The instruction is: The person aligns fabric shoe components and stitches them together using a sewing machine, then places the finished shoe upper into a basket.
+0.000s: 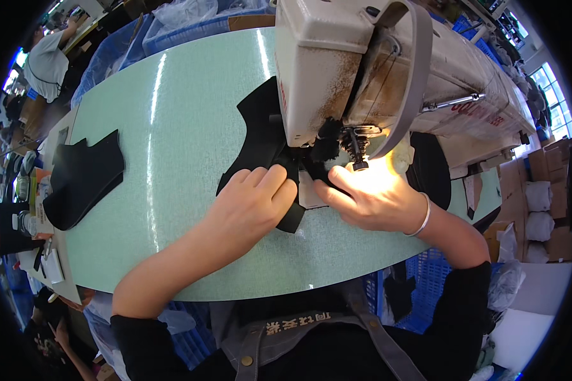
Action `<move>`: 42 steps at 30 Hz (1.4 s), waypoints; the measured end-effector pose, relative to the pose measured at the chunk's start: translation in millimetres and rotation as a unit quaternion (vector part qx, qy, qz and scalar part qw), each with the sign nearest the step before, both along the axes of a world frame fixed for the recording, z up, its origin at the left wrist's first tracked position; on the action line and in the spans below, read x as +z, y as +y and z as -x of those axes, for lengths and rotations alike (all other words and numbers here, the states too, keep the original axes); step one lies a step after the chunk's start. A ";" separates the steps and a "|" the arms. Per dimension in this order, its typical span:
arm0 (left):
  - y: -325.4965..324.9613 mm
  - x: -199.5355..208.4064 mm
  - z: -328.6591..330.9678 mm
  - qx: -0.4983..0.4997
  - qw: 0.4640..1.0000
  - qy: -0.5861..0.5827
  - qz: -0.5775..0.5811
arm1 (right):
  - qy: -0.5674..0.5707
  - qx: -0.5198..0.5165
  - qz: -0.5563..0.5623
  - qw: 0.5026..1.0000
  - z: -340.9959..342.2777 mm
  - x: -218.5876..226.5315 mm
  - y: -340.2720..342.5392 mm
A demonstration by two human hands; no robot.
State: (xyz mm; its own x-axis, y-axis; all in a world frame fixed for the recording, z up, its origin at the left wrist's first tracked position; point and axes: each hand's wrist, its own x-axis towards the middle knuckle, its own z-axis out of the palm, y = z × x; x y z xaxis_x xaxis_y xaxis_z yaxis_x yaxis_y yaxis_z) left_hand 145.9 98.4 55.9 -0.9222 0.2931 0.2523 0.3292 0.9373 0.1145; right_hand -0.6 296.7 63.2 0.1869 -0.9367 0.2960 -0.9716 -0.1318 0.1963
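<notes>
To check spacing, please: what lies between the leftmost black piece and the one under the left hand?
The head view shows light-streaked green tabletop between the leftmost piece and the piece under the left hand.

Upper garment: plain black fabric sleeves (459,295), each terminating near the elbow. Forearms (175,261), left hand (254,200) and right hand (375,200): bare. Apron: grey cloth apron (281,340) with two flat grey shoulder straps (388,346), a round brass-coloured fastener (246,360) at the left strap, and pale lettering (299,322) across the bib. Accessory: one thin, silver-white bangle (424,219) encircling the right wrist.
</notes>
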 end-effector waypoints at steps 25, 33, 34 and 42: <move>8.0 -33.2 12.2 0.002 0.988 0.152 -0.023 | 0.040 -0.122 0.006 0.992 -28.3 -26.0 -14.8; 5.7 -21.6 4.1 0.015 0.997 0.052 -0.047 | 0.044 -0.127 0.009 0.991 -30.1 -19.2 -10.4; 5.5 -23.8 3.6 0.017 0.997 0.050 -0.047 | 0.042 -0.125 0.009 0.991 -30.4 -19.6 -9.8; 6.1 -30.2 10.6 0.014 0.989 0.126 -0.082 | 0.063 -0.126 -0.001 0.990 -30.2 -24.7 -14.3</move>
